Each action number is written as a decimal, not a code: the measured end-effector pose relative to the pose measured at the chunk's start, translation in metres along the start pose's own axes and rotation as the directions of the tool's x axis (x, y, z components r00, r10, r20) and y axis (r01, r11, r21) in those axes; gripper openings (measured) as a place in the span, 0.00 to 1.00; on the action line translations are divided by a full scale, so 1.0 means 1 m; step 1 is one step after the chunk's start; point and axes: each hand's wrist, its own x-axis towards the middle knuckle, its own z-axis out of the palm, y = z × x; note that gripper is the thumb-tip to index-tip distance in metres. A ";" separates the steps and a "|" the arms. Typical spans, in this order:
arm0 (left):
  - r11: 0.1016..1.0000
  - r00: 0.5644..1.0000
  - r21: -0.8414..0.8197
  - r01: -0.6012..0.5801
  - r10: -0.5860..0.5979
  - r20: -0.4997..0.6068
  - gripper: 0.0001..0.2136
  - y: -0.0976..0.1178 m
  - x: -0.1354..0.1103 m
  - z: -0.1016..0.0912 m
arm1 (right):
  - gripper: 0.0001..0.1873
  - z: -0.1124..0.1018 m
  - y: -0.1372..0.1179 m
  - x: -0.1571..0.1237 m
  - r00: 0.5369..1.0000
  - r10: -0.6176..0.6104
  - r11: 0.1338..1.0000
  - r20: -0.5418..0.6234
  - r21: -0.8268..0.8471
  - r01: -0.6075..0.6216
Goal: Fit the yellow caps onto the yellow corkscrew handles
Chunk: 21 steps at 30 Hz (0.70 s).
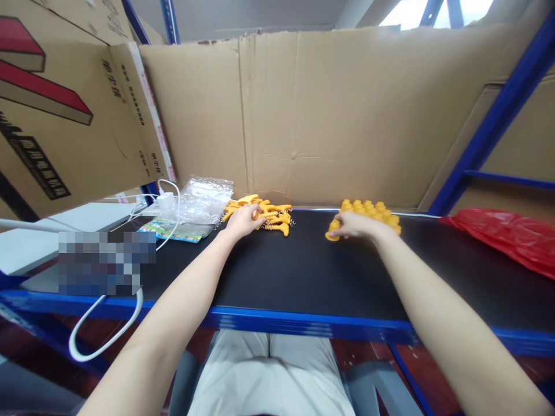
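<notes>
On the black tabletop, my left hand (244, 221) rests at the near left side of a loose pile of orange-yellow pieces (281, 218). Its thumb and fingers are closed around one of them. The pieces look slender and branched, with small shiny metal bits among them; their exact kind is too small to make out. To the right, my right hand (353, 224) pinches a yellow cup-like piece (333, 231) with a wide, round base, close to the table. Just behind that hand, several similar yellow pieces (368, 208) stand packed together in rows.
Clear plastic bags (203, 199) and a colourful flat packet (173, 229) lie at the left, beside a white plug (165, 202) and cables. A red plastic bag (503, 237) lies at the right. Cardboard (347, 115) walls the back; a blue rail (303, 323) edges the front.
</notes>
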 end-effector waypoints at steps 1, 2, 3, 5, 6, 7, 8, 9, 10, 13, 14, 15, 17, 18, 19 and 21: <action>1.000 1.000 -0.014 0.001 -0.001 0.010 0.15 0.001 0.000 -0.001 | 0.14 0.002 -0.009 0.000 0.997 0.013 1.000 0.073 -0.007 -0.013; 1.000 1.000 -0.026 0.002 -0.002 0.021 0.15 0.003 -0.001 -0.001 | 0.13 0.004 -0.017 0.000 0.994 0.016 1.000 0.112 -0.016 -0.015; 0.999 0.999 -0.035 0.001 0.000 0.033 0.14 0.004 -0.001 -0.002 | 0.12 0.006 -0.024 0.000 0.993 0.008 1.000 0.117 -0.027 -0.005; 0.999 0.999 -0.043 -0.010 0.012 0.049 0.14 0.006 -0.001 -0.001 | 0.10 0.010 -0.036 0.001 0.996 -0.040 0.999 0.077 -0.034 0.043; 0.999 0.998 -0.045 -0.018 0.021 0.055 0.13 0.007 -0.001 -0.001 | 0.10 0.013 -0.040 0.001 0.996 -0.074 0.997 0.052 -0.033 0.076; 0.999 0.998 -0.045 -0.026 0.028 0.058 0.13 0.007 -0.001 0.000 | 0.11 0.015 -0.044 0.001 0.993 -0.110 0.993 0.031 -0.032 0.111; 0.998 0.998 -0.047 -0.032 0.035 0.060 0.13 0.007 -0.001 0.000 | 0.11 0.017 -0.047 0.002 0.989 -0.148 0.988 0.013 -0.032 0.149; 0.998 0.997 -0.048 -0.036 0.039 0.061 0.13 0.008 -0.002 0.001 | 0.11 0.019 -0.049 0.002 0.982 -0.186 0.982 -0.007 -0.036 0.186; 0.998 0.997 -0.048 -0.040 0.043 0.061 0.13 0.008 -0.002 0.001 | 0.11 0.020 -0.052 0.002 0.975 -0.221 0.974 -0.027 -0.046 0.220; 0.998 0.996 -0.048 -0.046 0.049 0.068 0.13 0.011 -0.003 0.000 | 0.11 0.021 -0.058 0.000 0.956 -0.284 0.955 -0.070 -0.104 0.276; 0.998 0.996 -0.048 -0.047 0.050 0.072 0.13 0.012 -0.003 -0.001 | 0.11 0.021 -0.059 -0.001 0.954 -0.291 0.952 -0.077 -0.125 0.280; 0.998 0.996 -0.049 -0.047 0.050 0.075 0.13 0.014 -0.003 -0.002 | 0.11 0.021 -0.061 -0.002 0.953 -0.292 0.950 -0.083 -0.143 0.279; 0.997 0.996 -0.053 -0.048 0.052 0.076 0.12 0.016 -0.004 -0.003 | 0.12 0.021 -0.061 -0.003 0.950 -0.298 0.946 -0.096 -0.159 0.281; 0.997 0.996 -0.055 -0.051 0.055 0.075 0.12 0.016 -0.004 -0.003 | 0.12 0.021 -0.061 -0.003 0.945 -0.310 0.944 -0.106 -0.155 0.292; 0.997 0.996 -0.056 -0.055 0.059 0.073 0.12 0.016 -0.004 -0.003 | 0.12 0.022 -0.060 -0.002 0.938 -0.327 0.940 -0.116 -0.145 0.309; 0.996 0.995 -0.055 -0.063 0.067 0.072 0.12 0.016 -0.004 -0.003 | 0.12 0.023 -0.058 -0.001 0.919 -0.370 0.927 -0.135 -0.116 0.356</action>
